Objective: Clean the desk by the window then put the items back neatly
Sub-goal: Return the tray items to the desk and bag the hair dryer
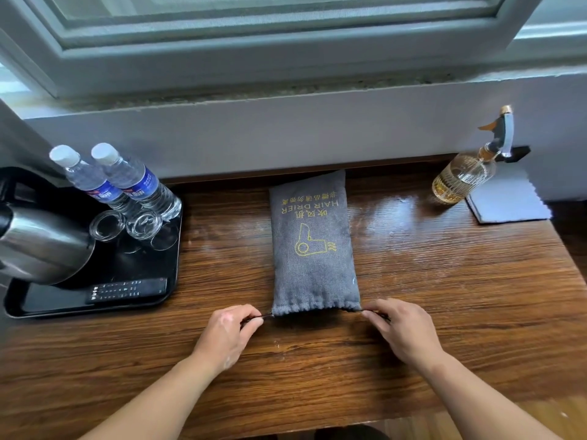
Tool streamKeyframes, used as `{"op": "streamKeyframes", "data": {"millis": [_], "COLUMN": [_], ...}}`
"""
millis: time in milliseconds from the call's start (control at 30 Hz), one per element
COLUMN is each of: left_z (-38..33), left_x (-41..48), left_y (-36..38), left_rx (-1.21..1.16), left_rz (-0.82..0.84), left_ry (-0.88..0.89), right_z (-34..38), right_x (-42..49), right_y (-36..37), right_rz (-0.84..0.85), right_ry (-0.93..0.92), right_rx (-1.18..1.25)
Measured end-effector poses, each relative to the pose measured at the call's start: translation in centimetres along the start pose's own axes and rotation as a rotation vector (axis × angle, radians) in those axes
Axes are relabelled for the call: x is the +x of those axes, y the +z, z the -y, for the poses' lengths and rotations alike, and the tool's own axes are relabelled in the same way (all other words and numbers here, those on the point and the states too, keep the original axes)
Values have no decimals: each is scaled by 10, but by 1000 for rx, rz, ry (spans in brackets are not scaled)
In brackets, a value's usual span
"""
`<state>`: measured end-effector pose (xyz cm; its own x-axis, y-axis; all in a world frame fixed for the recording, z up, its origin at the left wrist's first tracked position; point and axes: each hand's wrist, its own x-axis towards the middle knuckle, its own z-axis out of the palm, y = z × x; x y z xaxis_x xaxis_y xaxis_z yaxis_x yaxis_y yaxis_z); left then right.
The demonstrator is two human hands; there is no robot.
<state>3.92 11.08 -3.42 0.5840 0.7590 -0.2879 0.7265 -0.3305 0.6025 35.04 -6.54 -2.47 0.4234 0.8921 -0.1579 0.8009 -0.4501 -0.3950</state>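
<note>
Grey pouch [313,249] before me: yellow print "HAIR DRIER", upside down from my side, beside Chinese characters 吹风机 and a hair-dryer symbol. Water bottles' [139,185] blue labels: illegible.

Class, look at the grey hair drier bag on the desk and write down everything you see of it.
The hair drier bag is a grey cloth pouch, bulging, lying flat on the desk, its gathered mouth toward the person. Yellow print shows a drier outline, HAIR DRIER and Chinese characters, upside down from here. The left hand and right hand each pinch a dark drawstring end at the mouth.
</note>
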Motion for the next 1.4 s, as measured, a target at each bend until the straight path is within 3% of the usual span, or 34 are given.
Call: {"op": "streamKeyframes", "data": {"millis": [800, 1033, 1167, 1400], "left_z": [32, 25, 13, -31], "left_x": [8, 3, 0, 9], "left_y": [-50, -43, -31, 13], "left_rx": [136, 151, 327, 311], "left_rz": [142, 83, 55, 92], "left_ry": [-67, -48, 27, 127], "right_z": [-60, -50, -35, 25], "right_x": [3, -1, -5, 2], "right_y": [-23, -17, -13, 8], "right_rz": [11, -32, -56, 189], "right_ry": [-93, -120, -64, -43], "right_rx": [-184, -205, -252, -76]}}
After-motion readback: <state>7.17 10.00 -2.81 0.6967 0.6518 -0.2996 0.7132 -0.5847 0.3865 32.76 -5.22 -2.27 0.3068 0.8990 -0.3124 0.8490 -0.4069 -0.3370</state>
